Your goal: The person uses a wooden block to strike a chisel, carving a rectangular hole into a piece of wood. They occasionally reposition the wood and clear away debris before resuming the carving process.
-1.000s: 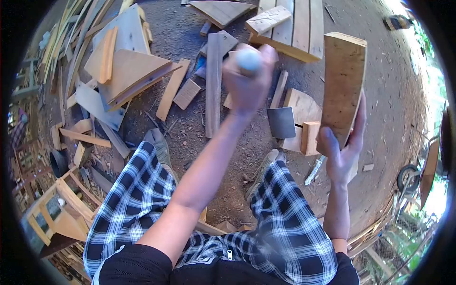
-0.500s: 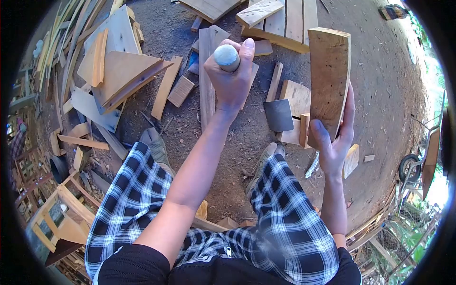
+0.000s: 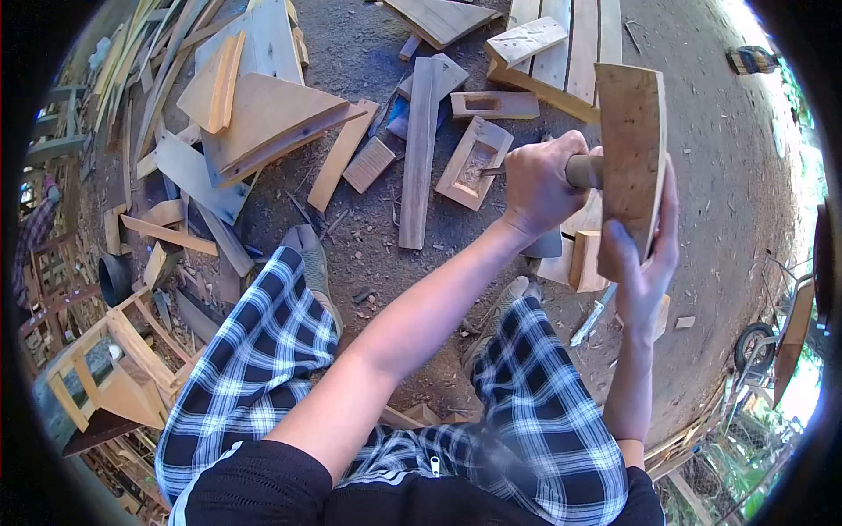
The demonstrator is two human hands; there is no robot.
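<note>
My left hand point(image 3: 545, 182) is closed around a round-handled tool point(image 3: 584, 172); a thin metal shank shows on its left side. The handle's end meets the left edge of a curved wooden board point(image 3: 631, 145), though whether they touch is unclear. That board stands upright in my right hand point(image 3: 647, 272), thumb on the near face and fingers around the far edge. Left of the tool, a wooden block with a carved hollow point(image 3: 474, 164) lies on the ground. Beneath my left hand, a grey metal blade point(image 3: 545, 245) is partly hidden beside a wooden block point(image 3: 587, 262).
A long plank point(image 3: 421, 153) lies ahead between my feet. Stacked boards point(image 3: 272, 118) and thin strips are at the left. A slatted wooden piece point(image 3: 583, 53) lies at the top. A wooden frame point(image 3: 112, 368) is at lower left, a wheel point(image 3: 754, 346) at right.
My left hand has moved right, and its tool has turned from pointing its handle end upward to lying sideways against or near the board. The view has shifted, and the hollowed block is uncovered.
</note>
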